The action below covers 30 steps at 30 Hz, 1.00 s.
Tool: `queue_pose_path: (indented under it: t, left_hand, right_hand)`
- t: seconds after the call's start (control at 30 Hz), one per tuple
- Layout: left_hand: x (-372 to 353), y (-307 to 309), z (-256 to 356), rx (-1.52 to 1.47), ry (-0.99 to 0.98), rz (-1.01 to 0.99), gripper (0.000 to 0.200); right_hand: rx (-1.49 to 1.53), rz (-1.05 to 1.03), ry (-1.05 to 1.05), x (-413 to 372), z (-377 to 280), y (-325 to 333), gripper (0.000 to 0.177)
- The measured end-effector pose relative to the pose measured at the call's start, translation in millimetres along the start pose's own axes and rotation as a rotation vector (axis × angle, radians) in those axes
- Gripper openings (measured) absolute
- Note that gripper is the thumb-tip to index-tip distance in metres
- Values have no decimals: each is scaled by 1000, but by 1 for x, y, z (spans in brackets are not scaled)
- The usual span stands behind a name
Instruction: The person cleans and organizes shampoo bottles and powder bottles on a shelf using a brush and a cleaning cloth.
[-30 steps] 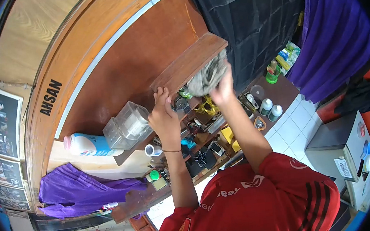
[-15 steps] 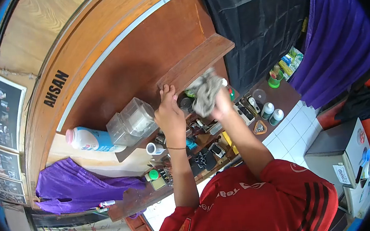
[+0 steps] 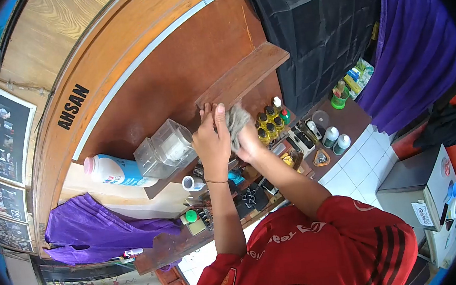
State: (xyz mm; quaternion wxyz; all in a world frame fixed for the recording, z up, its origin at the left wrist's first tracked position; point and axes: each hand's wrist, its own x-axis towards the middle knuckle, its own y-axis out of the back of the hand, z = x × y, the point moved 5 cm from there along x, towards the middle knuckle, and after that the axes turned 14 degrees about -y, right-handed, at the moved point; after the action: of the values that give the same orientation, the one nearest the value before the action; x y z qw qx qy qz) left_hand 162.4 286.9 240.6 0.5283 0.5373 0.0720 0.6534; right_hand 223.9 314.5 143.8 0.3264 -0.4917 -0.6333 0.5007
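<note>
My right hand (image 3: 248, 142) is closed around a crumpled grey cloth (image 3: 236, 124), which is slightly blurred. Beside it, my left hand (image 3: 211, 141) has its fingers curled and its thumb up, close to the left end of a short wooden shelf board (image 3: 249, 74). The cloth meets the thumb side of my left hand. Whatever lies between the left fingers is hidden. To the right of the cloth, several small yellow bottles with black caps (image 3: 267, 123) stand on the lower shelf, near a green bottle (image 3: 285, 116).
Left of my hands are clear plastic boxes (image 3: 165, 148) and a white-and-blue bottle (image 3: 114, 171). Below sit a white cup (image 3: 189, 183), black clips (image 3: 251, 196) and hair clippers (image 3: 312, 129). Two white bottles (image 3: 336, 139) stand at right, with a purple curtain (image 3: 416, 47) beyond.
My right hand and the cloth have moved left, up against my left hand. The yellow bottles, covered before, now show. My left hand stays almost in place, its thumb now raised.
</note>
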Motion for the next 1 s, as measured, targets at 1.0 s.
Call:
queue_pose_path:
  t: [1.0]
  left_hand:
    - [-78,-72,-68,-141,215,197,47]
  right_hand:
    - [-1166,440,215,14,-59,96,44]
